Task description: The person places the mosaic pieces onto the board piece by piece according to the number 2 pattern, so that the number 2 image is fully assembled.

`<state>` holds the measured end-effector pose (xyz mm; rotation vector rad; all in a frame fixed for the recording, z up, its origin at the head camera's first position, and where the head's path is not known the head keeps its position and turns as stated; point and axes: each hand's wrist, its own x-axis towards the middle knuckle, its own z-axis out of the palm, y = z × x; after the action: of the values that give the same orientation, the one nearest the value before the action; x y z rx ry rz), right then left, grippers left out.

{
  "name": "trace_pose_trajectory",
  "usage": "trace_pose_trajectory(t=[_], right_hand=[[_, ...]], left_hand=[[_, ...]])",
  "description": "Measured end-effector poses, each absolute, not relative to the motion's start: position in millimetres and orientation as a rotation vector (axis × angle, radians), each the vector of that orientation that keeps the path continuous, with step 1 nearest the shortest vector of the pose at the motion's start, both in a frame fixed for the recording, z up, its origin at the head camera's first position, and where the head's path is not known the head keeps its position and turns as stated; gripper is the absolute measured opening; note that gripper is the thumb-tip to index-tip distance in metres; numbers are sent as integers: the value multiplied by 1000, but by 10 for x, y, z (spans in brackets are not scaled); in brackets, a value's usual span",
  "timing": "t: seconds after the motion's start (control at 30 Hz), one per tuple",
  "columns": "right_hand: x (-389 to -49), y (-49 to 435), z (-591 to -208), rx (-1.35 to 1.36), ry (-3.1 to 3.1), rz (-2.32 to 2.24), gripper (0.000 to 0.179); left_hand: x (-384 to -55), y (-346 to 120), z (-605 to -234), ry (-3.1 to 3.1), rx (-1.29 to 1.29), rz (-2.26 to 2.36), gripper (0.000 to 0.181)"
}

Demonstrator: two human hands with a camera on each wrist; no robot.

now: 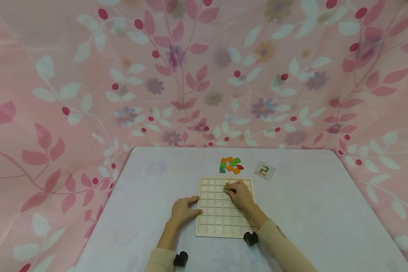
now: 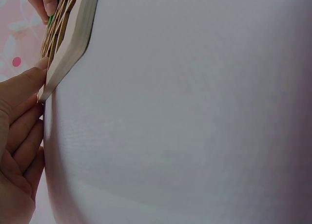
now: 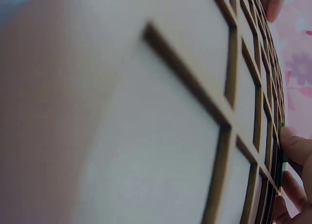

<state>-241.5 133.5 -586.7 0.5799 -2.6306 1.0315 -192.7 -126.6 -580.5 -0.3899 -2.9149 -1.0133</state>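
Head view, lower centre: my right hand (image 1: 239, 193) pinched a partly hidden green tile (image 1: 225, 189); my spread left hand (image 1: 183, 210) touched the board (image 1: 218, 220)

A pale wooden board (image 1: 218, 219) with a raised grid of square cells lies flat, the left hand (image 1: 183, 210) touching its left edge; a small green tile (image 1: 225, 188) is pinched by the right hand (image 1: 240, 194) at the grid's far part; beyond the board lie loose pieces (image 1: 233, 163), orange and green squares with a red and a green rounded one, grouped closely, and right of them a gridded card (image 1: 264, 170) lies askew
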Motion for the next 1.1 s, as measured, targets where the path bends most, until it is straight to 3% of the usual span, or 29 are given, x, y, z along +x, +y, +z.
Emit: trace_pose_trajectory(t=[0.17, 0.47, 0.67, 1.1], right_hand=[[-2418, 1309, -5861, 498, -2634, 1142, 21], [-2441, 1377, -5889, 638, -2587, 1184, 20], [-2467, 1403, -5906, 578, -2590, 1257, 19], [-2425, 1323, -5898, 727, -2590, 955, 12]], left_hand=[[-1908, -1281, -5795, -2922, -396, -1011, 55], [-1914, -1279, -5803, -2911, -399, -1032, 55], [-1918, -1283, -5812, -2906, -416, -1016, 55], [-1929, -1272, -5799, -2912, -395, -1047, 55]])
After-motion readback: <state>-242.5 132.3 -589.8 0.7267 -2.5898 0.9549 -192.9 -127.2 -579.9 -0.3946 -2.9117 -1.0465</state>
